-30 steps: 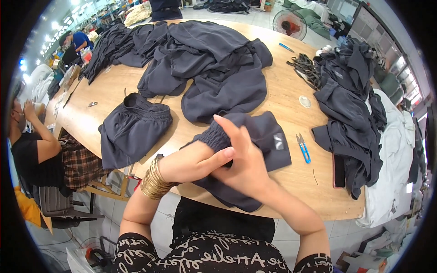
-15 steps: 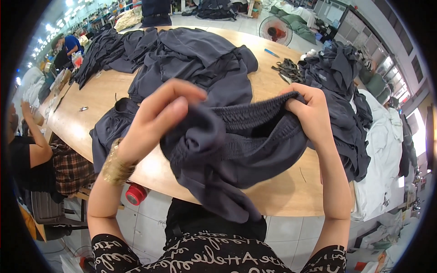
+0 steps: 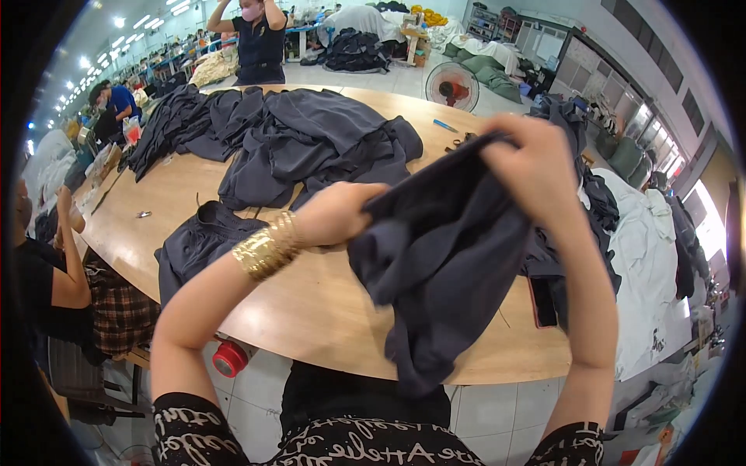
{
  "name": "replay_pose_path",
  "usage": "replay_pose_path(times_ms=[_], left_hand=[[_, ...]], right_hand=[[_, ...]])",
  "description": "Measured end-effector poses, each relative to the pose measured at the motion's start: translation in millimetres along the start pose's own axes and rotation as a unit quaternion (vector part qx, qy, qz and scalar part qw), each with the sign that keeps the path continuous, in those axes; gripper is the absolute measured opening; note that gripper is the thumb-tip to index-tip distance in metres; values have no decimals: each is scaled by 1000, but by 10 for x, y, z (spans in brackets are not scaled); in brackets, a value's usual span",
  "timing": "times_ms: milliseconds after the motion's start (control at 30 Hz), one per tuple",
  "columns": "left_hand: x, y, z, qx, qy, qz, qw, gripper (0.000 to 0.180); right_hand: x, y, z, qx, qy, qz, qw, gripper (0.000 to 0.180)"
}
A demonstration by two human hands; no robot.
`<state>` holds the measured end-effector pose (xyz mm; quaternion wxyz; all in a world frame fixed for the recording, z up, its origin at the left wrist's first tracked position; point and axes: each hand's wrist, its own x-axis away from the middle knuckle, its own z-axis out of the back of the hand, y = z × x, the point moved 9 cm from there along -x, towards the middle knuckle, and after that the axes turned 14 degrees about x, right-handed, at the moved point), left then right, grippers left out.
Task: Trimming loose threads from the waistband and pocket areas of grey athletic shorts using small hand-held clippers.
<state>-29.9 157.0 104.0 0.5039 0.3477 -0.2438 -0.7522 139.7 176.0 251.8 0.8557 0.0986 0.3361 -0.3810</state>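
Dark grey elastic-waist pants hang between my hands above the near part of the table, slightly blurred by motion. My left hand, a gold bracelet on its wrist, is closed on one end of the waistband. Higher up, my right hand grips the opposite end, so the waistband slants up to the right. The lower folds dangle close to the table's front edge. Beside my left forearm lies another dark grey garment with a gathered waist.
A heap of dark grey garments covers the table's far side. Small thread snips, a blue pen-like tool and a phone lie on it. White cloth is at right. One person stands beyond; another sits left.
My left hand has closed on the waistband and moved down. The waistband is now pulled taut and slanting, and the pants have swung right. The view has tilted up, showing a standing person.
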Motion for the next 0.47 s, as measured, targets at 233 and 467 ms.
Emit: replay_pose_path(times_ms=[233, 467], left_hand=[[271, -4, 665, 173, -112, 230, 951, 45], [234, 116, 1289, 299, -48, 193, 933, 33]], right_hand=[[58, 1239, 43, 89, -40, -126, 987, 31], [-99, 1209, 151, -191, -148, -162, 957, 28]])
